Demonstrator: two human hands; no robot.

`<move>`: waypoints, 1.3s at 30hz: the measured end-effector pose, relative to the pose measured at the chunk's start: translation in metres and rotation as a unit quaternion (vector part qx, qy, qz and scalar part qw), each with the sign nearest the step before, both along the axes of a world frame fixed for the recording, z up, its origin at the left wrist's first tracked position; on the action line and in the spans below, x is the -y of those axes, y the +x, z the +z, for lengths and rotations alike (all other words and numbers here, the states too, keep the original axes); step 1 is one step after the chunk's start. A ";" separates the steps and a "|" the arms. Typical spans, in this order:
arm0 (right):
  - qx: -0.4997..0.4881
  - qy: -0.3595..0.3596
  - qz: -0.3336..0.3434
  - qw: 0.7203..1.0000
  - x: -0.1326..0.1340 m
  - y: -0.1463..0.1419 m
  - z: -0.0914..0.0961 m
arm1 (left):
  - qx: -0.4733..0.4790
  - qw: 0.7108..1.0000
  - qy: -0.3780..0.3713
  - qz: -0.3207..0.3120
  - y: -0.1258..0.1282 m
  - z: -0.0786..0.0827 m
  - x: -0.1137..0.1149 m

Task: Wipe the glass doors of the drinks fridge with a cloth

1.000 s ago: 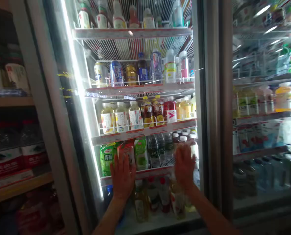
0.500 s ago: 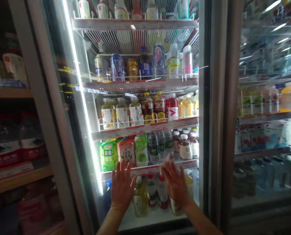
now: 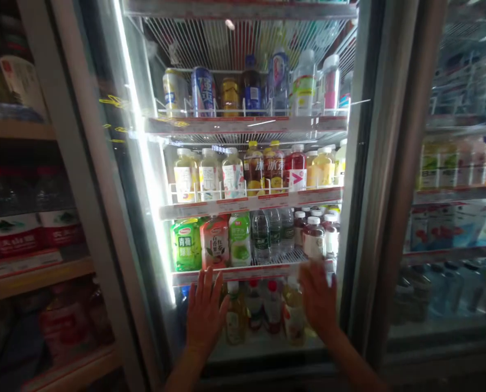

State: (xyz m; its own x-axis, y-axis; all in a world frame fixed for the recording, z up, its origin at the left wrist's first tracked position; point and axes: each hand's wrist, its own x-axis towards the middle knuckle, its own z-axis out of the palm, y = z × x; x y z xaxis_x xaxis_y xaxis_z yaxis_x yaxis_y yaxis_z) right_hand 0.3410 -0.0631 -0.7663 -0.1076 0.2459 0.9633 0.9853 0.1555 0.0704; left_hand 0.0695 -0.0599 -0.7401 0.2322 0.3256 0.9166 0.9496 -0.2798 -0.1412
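Note:
I face a lit drinks fridge with a glass door [image 3: 153, 179]. My left hand [image 3: 204, 313] lies flat on the glass low down, fingers spread, in front of the bottom shelf's bottles [image 3: 263, 310]. My right hand [image 3: 317, 298] is also spread flat on the glass near the door's right frame [image 3: 351, 228], slightly blurred. Neither hand holds anything. Just above the hands stand green and red cartons [image 3: 202, 244] and water bottles [image 3: 269, 235] on a wire shelf.
Higher shelves carry juice bottles [image 3: 251, 171] and cans [image 3: 204, 91]. A second fridge door [image 3: 459, 190] stands to the right. Dark wooden shelving [image 3: 34, 277] with packaged goods is at the left.
Both hands have slid down the glass from the carton shelf to the bottom shelf level; the right hand moved left, then back right. The view has tilted down.

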 end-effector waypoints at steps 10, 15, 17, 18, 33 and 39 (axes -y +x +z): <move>0.089 -0.021 0.085 0.992 -0.004 -0.030 0.013 | -0.002 1.000 -0.011 0.015 -0.007 -0.008 0.002; 0.075 0.013 0.093 0.993 -0.008 -0.036 0.027 | -0.023 0.999 -0.023 0.040 -0.038 -0.019 0.007; 0.252 -0.010 0.184 0.950 -0.008 -0.051 0.033 | -0.027 0.998 -0.028 0.042 -0.045 -0.022 0.009; 0.320 -0.020 0.217 0.922 -0.008 -0.058 0.039 | -0.030 0.998 -0.029 0.042 -0.048 -0.023 0.010; 0.289 -0.036 0.216 0.932 -0.020 -0.129 0.067 | 0.043 0.987 -0.073 0.133 -0.106 0.004 0.013; 0.393 -0.020 0.291 0.872 -0.021 -0.161 0.042 | -0.006 0.988 -0.054 0.143 -0.127 0.005 0.013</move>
